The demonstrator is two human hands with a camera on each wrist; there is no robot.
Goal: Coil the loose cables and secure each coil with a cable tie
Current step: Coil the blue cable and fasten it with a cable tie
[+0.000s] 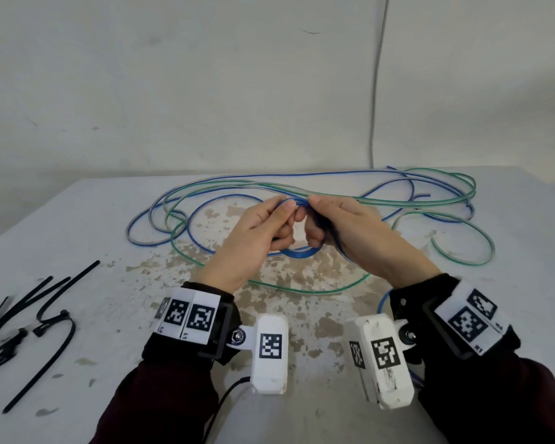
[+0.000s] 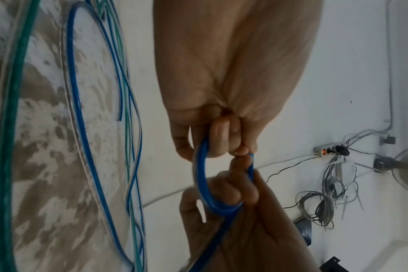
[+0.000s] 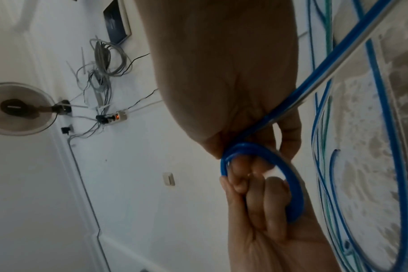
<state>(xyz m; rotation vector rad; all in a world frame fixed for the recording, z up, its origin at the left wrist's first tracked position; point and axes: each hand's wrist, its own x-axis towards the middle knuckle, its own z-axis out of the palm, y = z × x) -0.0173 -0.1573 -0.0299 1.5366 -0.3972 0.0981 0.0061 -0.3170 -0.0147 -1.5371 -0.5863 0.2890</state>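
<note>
Both hands raised above the counter (image 1: 77,225), working the blue cable (image 1: 302,252). A small coil of several turns is formed and held between them. Left hand (image 1: 257,238): fingers (image 2: 221,136) curled through the coil, thumb pressing the turns at the top. Right hand (image 1: 350,232): fingers (image 3: 256,165) clamped on the opposite side of the same coil, with the free run of cable leaving past the palm toward the wrist (clear in the right wrist view).

Rest of the blue cable lies in wide loose loops on the counter beyond the hands, interleaved with the green cable (image 1: 462,251). Cable ties (image 1: 45,315) lie in a heap at the near left, well apart from the coil; none on it yet.

Risks, as judged from here:
- Coil is tight and the cable looks springy; easing either grip to reach a tie could let the turns spring open.
- Blue and green loops cross in several places, so pulling in more blue may drag the green along or snag into a knot.
- Fresh turns may land uneven and slip off the fingers.
</note>
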